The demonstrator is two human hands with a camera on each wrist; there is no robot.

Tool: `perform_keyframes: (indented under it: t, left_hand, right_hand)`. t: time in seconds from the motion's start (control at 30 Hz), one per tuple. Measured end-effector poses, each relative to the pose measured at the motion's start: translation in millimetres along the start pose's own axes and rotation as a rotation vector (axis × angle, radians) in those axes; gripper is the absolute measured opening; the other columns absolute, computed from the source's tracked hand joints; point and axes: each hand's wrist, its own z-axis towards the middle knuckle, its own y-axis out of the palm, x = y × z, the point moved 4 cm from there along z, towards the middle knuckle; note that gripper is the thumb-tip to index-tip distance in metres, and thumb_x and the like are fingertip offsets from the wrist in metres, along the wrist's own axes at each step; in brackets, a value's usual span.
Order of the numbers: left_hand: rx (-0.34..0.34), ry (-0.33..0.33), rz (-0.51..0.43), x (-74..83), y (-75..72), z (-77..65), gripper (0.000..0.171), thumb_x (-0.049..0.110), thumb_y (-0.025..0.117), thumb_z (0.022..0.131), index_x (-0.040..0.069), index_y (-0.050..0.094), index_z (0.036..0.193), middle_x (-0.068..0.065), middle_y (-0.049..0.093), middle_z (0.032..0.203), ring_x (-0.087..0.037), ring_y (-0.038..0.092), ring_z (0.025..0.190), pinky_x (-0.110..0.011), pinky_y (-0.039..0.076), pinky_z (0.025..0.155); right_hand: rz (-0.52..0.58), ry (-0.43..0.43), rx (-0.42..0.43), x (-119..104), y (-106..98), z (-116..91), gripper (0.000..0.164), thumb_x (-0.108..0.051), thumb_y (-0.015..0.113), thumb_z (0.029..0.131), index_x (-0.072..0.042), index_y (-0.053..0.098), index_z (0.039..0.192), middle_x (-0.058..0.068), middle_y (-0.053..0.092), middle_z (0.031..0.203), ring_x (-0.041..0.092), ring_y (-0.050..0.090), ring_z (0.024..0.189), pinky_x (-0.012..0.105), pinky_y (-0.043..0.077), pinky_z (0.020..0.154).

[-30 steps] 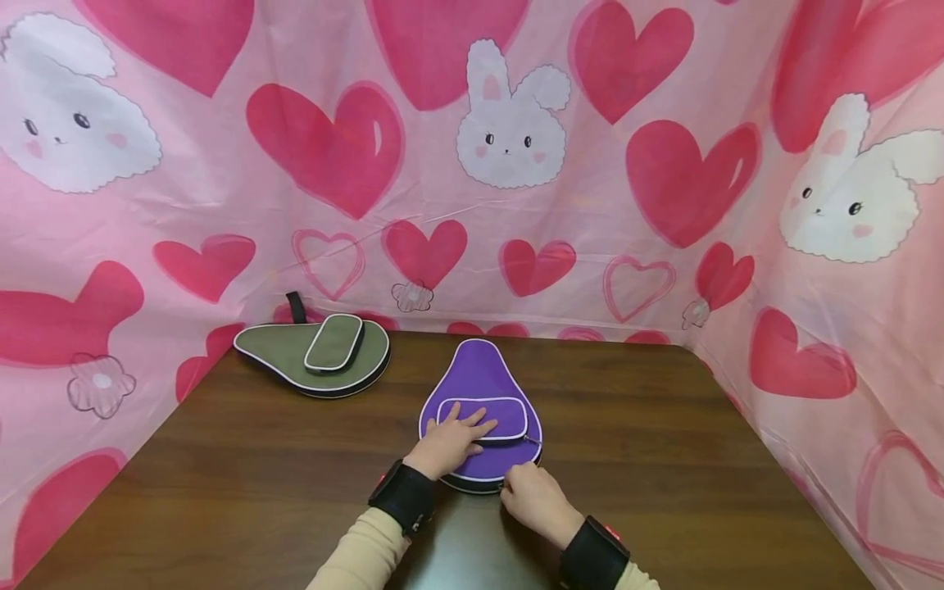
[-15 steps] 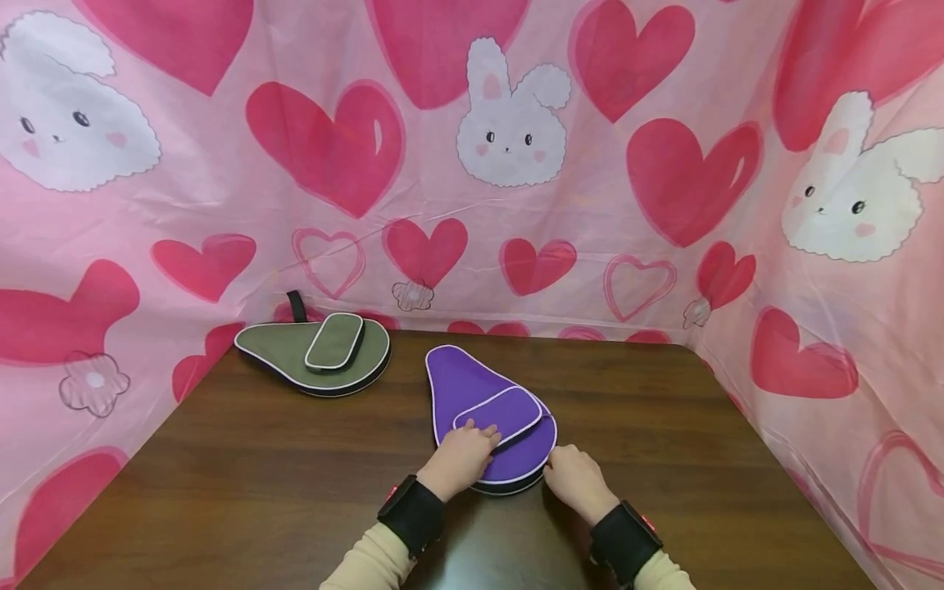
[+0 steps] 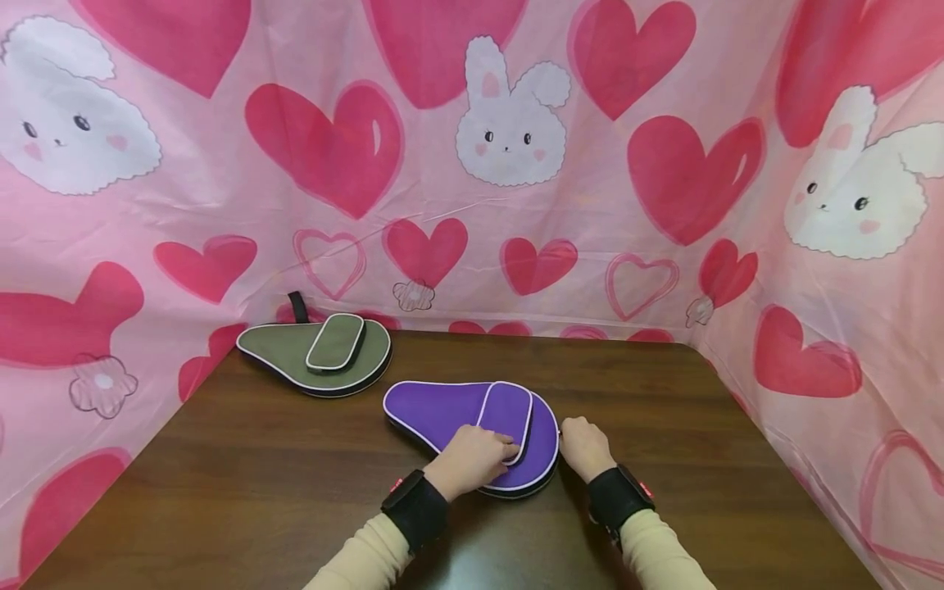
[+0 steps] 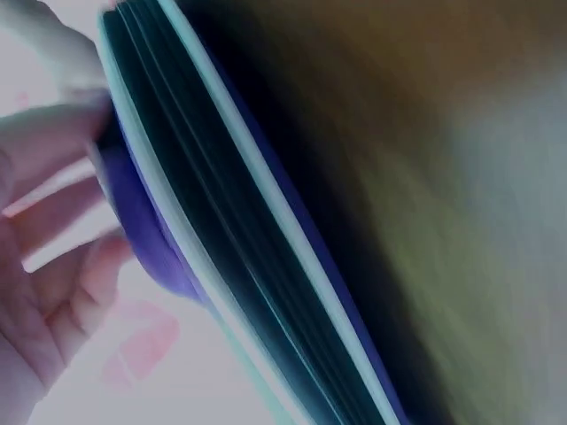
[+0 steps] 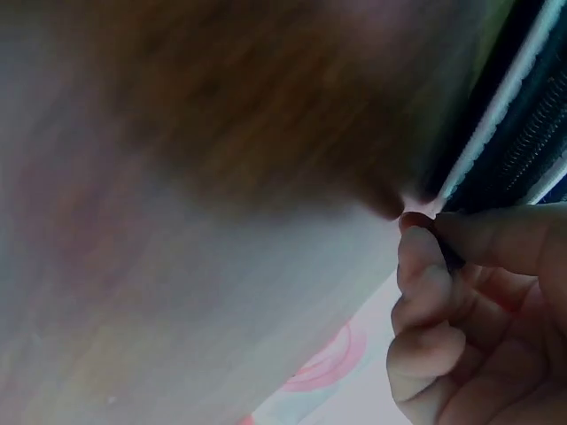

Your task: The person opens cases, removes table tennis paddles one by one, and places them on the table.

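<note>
A purple racket-shaped paddle case (image 3: 435, 410) with white piping lies flat on the table, its narrow end to the left. My left hand (image 3: 472, 460) rests on the case's front pocket (image 3: 509, 410). In the left wrist view its fingers (image 4: 53, 146) touch the purple face beside the dark zipped side band (image 4: 221, 212). At the wide end, my right hand (image 3: 585, 447) has its fingers curled. The right wrist view shows the thumb and fingers (image 5: 425, 274) pinching a small dark zipper pull (image 5: 450, 254) beside the zipper teeth (image 5: 536, 133).
A green paddle case (image 3: 276, 340) with a front pocket and a black strap (image 3: 298, 306) lies at the back left of the brown wooden table (image 3: 221, 492). Pink cloth (image 3: 442, 197) with hearts and rabbits hangs behind and at the sides.
The purple case has turned counterclockwise, its narrow end swinging from the back to the left. My right hand has moved right and away from me along its edge; the left hand stays on the pocket.
</note>
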Motion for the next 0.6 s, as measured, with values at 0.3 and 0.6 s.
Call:
perform_keyframes:
  t: [0.3, 0.6]
  left_hand:
    - [-0.287, -0.333, -0.406, -51.1, 23.5, -13.1, 0.081, 0.066, 0.064, 0.080, 0.030, 0.042, 0.149, -0.007, 0.019, 0.160, -0.051, 0.010, 0.141, -0.076, 0.007, 0.100]
    - [-0.267, -0.392, -0.389, -54.7, 23.0, -8.3, 0.082, 0.070, 0.061, 0.077, 0.031, 0.043, 0.148, -0.006, 0.021, 0.160, -0.052, 0.016, 0.139, -0.075, 0.007, 0.102]
  right_hand:
    - [0.056, -0.004, -0.076, -1, -2, -5, 0.015, 0.004, 0.059, 0.083, 0.001, 0.062, 0.069, 0.017, 0.064, 0.071, 0.037, 0.065, 0.066, 0.048, 0.051, 0.057]
    - [0.036, -0.006, -0.088, -15, -11, -24, 0.018, 0.007, 0.059, 0.083, 0.003, 0.060, 0.066, 0.013, 0.058, 0.062, 0.030, 0.060, 0.056, 0.043, 0.048, 0.051]
